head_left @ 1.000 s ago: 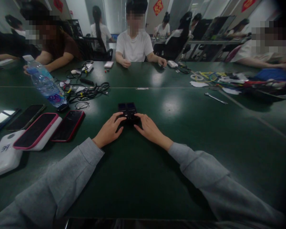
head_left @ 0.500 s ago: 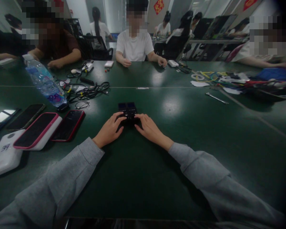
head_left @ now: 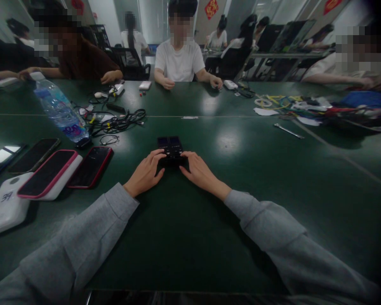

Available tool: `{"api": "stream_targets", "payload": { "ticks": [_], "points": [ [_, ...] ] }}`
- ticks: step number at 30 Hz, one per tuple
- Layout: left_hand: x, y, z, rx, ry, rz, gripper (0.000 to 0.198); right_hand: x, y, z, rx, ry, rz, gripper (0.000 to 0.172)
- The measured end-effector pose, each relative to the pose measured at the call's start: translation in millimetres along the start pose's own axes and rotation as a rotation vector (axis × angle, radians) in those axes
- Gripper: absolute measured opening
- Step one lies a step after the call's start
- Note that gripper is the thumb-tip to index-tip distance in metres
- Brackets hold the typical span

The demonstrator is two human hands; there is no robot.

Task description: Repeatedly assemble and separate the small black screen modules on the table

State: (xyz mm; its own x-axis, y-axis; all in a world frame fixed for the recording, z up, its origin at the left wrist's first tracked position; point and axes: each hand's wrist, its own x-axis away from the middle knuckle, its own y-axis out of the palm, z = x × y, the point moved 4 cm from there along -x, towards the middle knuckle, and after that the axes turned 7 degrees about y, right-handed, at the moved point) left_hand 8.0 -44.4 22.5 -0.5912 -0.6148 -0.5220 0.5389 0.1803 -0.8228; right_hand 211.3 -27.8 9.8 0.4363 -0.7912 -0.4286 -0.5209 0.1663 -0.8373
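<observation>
A small black device (head_left: 172, 149) with two dark screens side by side and small controls below them lies on the green table (head_left: 178, 237) in front of me. My left hand (head_left: 147, 169) is at its left edge, index finger on the top and thumb lower, near the front side. On the opposite edge my right hand (head_left: 199, 170) has its fingertips on the device's right part, with the thumb below near the front. Both hands have bent fingers and hold the device between them. Its front side is dark and hard to make out.
Left of me lie a red-edged phone (head_left: 91, 167), a pink-rimmed phone on a white case (head_left: 51, 173) and a white block marked 39 (head_left: 9, 201). Behind them are a water bottle (head_left: 62, 110) and black cables (head_left: 123, 120). A wrench (head_left: 288, 131) lies right. A person (head_left: 179, 59) sits opposite.
My left index finger has drawn back slightly to the left on the device; my right hand has barely moved. The person at the far left has spread their arms apart.
</observation>
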Motion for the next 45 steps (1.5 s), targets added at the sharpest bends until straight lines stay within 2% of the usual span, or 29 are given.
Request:
{"api": "stream_targets", "payload": {
  "ticks": [5, 18, 30, 42, 45],
  "points": [
    [-0.1, -0.2, 0.7, -0.033, -0.023, 0.000, 0.040, -1.0, 0.4, 0.7, 0.007, 0.007, -0.018, 0.035],
    [-0.9, -0.4, 1.9, -0.172, -0.080, -0.021, 0.037, -3.0, 0.3, 1.4, 0.001, 0.031, -0.036, 0.036],
    [-4.2, -8.6, 8.3, -0.376, -0.093, 0.016, 0.021, -3.7, 0.1, 0.5, -0.002, 0.034, -0.025, 0.035],
    [-3.4, -16.0, 2.9, -0.403, -0.086, 0.079, 0.023, -2.7, -0.1, 1.0, 0.037, 0.037, -0.022, 0.035],
    [-3.3, -15.8, 2.6, -0.398, -0.098, 0.060, 0.023, -2.6, -1.7, -1.7, 0.053, 0.023, -0.021, 0.035]
  ]
}}
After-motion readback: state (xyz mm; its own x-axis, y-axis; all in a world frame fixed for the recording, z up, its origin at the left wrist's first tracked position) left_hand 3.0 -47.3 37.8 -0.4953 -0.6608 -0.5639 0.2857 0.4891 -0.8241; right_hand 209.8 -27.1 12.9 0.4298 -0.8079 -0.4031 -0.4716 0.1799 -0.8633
